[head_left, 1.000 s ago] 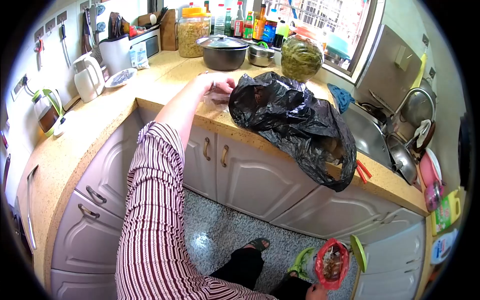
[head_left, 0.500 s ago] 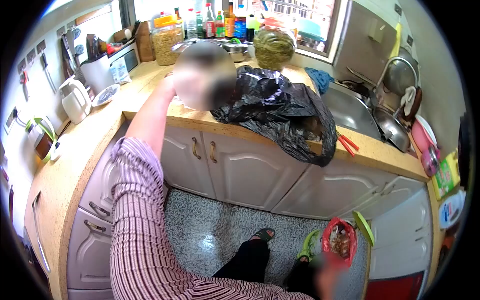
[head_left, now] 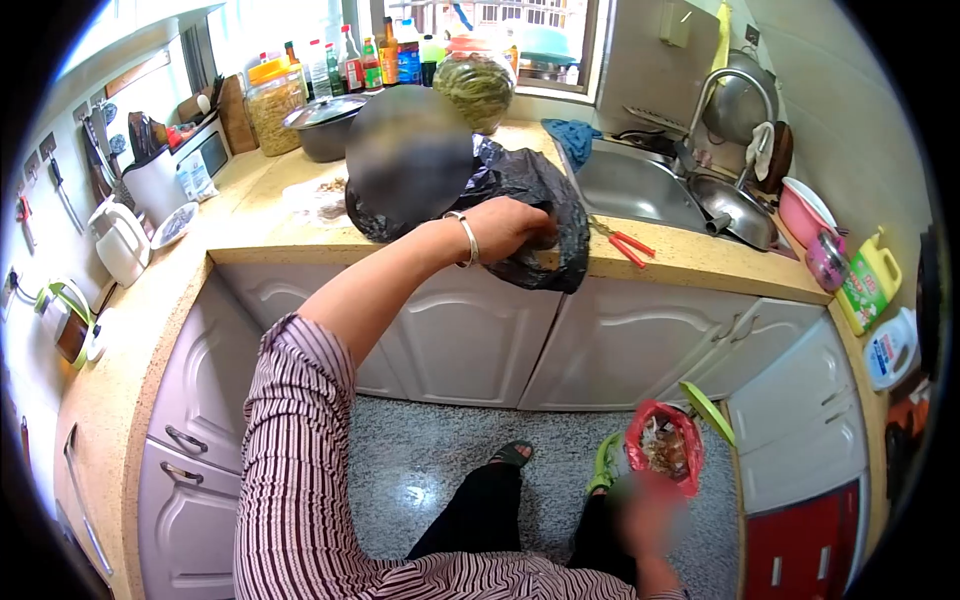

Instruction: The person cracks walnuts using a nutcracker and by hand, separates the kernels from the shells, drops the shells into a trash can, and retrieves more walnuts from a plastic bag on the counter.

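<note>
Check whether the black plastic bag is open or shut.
Open: the black plastic bag gapes at its sink-side end, with the left hand at the opening. How full it is, I cannot tell.

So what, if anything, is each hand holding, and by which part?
The left hand is at the mouth of the black bag, fingertips hidden; the right hand is blurred. Neither hold is clear.

Bag (head_left: 545,185): black plastic, thin, glossy, heavily crumpled. Lies slumped on the counter (head_left: 250,225), left of the sink (head_left: 640,190). Mouth open at right near end; rim hangs over near edge. Left far portion blurred; contents unclear.
</note>
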### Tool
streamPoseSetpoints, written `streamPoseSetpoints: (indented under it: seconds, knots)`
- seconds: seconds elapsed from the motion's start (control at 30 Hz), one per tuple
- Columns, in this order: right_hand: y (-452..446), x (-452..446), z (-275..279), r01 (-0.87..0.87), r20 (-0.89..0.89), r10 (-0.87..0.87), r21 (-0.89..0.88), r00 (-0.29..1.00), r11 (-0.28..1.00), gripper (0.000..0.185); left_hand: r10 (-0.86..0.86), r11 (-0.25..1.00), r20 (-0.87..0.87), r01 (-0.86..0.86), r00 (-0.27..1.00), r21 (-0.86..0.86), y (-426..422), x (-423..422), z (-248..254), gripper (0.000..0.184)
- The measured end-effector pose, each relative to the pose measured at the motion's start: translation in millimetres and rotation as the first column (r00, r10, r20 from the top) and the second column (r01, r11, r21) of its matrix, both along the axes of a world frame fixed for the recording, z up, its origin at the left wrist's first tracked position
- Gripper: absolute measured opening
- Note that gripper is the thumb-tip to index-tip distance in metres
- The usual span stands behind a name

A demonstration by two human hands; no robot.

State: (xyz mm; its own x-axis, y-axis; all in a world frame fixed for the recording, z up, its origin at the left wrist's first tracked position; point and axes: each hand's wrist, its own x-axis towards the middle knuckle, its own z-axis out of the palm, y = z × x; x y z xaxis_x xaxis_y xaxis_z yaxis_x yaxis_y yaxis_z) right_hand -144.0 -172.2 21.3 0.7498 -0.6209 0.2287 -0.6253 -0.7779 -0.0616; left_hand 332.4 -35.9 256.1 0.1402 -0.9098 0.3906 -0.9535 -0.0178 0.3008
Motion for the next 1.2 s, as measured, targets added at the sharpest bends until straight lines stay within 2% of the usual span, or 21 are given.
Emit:
streamPoseSetpoints:
  seconds: [0.1,0.13,0.2,0.27,0.33,0.37,0.4,0.43,0.5,0.53,0.6,0.63,0.73,0.77,0.83,0.87,0.93,1.0,1.07,1.13,1.2]
  knots:
    - [14.8,8.3,31.1,0.014,-0.084,-0.011,0.043,0.996,0.999,0.028,0.163,0.966,0.202,-0.198,0.966,0.166,-16.0,11.0,-4.7,0.022]
    - [6.8,2.2,17.4,0.017,-0.083,-0.013,0.045,0.996,0.999,0.028,0.16,0.966,0.204,-0.195,0.966,0.167,-15.8,8.9,-1.9,0.022]
    - [-15.1,-11.9,-22.1,-0.041,0.12,0.031,0.085,0.992,0.996,0.026,0.092,0.988,0.146,-0.109,0.985,0.112,-16.5,3.6,0.8,0.024]
    - [-23.5,-18.7,-33.8,-0.049,0.112,0.033,0.147,0.993,0.988,0.026,0.045,0.995,0.095,-0.052,0.994,0.08,-12.5,-3.4,1.0,0.025]
    - [-29.4,-25.1,-43.1,-0.059,0.1,0.039,0.214,0.994,0.975,0.026,-0.023,0.996,0.001,0.023,1.0,0.09,-0.6,-23.0,10.0,0.038]
    - [-31.8,-28.6,-49.2,-0.064,0.096,0.045,0.207,0.994,0.976,0.027,-0.008,0.993,0.187,-0.014,0.982,0.114,-0.7,-13.2,-2.6,0.043]
    - [-31.4,-30.8,-49.4,-0.069,0.094,0.051,0.198,0.994,0.978,0.029,-0.011,0.993,0.185,-0.011,0.983,0.118,2.5,-17.1,-5.8,0.043]
    - [-30.6,-33.4,-48.8,-0.064,0.095,0.046,0.2,0.994,0.978,0.029,0.035,0.985,0.305,-0.084,0.952,0.15,4.8,-22.8,-9.8,0.04]
    - [-26.7,-35.2,-42.4,-0.123,0.126,0.136,-0.102,0.983,0.987,0.031,0.078,0.973,0.483,-0.172,0.872,0.154,5.8,-31.6,-14.7,0.033]
    - [-21.6,-31.7,-28.0,-0.118,0.129,0.131,-0.101,0.983,0.988,0.031,0.074,0.974,0.485,-0.168,0.871,0.154,2.5,-31.4,-18.0,0.033]
    - [-12.2,-26.7,-1.9,-0.03,0.079,0.022,0.106,0.997,0.994,0.037,0.106,0.953,0.577,-0.249,0.81,0.174,-1.4,-31.8,-24.2,0.026]
    - [-13.8,-30.5,-7.1,-0.028,0.081,0.019,0.108,0.996,0.994,0.037,0.098,0.952,0.614,-0.253,0.783,0.171,-2.4,-31.7,-25.0,0.02]
    - [-23.7,-41.9,-32.3,-0.075,0.13,0.062,0.094,0.99,0.993,0.04,0.111,0.976,0.619,-0.203,0.777,0.08,-0.5,-28.4,-31.7,0.017]
    - [-26.3,-45.0,-38.8,-0.062,0.104,0.059,0.021,0.993,0.998,0.041,0.111,0.976,0.619,-0.202,0.778,0.079,-0.7,-25.2,-36.1,0.017]
    - [-25.0,-46.4,-34.8,-0.049,0.078,0.053,-0.052,0.996,0.997,0.042,0.17,0.985,0.394,-0.169,0.903,-0.038,-2.0,-19.7,-41.0,0.013]
    - [-23.4,-46.2,-32.2,-0.084,0.123,0.093,-0.08,0.988,0.993,0.04,0.169,0.985,0.394,-0.168,0.903,-0.037,-2.6,-15.4,-42.5,0.013]
    - [-20.1,-44.0,-25.3,-0.12,0.165,0.136,-0.107,0.977,0.987,0.038,0.317,0.947,0.252,-0.29,0.914,-0.138,-1.8,-12.5,-39.0,0.012]
    - [-19.7,-42.6,-20.7,-0.066,0.164,0.063,0.015,0.985,0.998,0.036,0.34,0.938,0.242,-0.312,0.909,-0.148,0.8,-3.9,-36.0,0.017]
    - [-17.5,-39.2,-12.8,-0.065,0.151,0.061,0.017,0.987,0.998,0.036,0.338,0.94,0.386,-0.324,0.858,-0.104,1.2,9.2,-33.6,0.024]
    - [-17.2,-38.1,-11.6,-0.058,0.14,0.055,0.02,0.989,0.998,0.035,0.379,0.919,0.373,-0.392,0.847,-0.041,-1.4,14.6,-26.4,0.031]
    - [-17.2,-39.0,-15.0,-0.076,0.116,0.086,-0.093,0.989,0.993,0.034,0.423,0.889,0.362,-0.458,0.831,0.013,-3.3,20.7,-18.9,0.034]
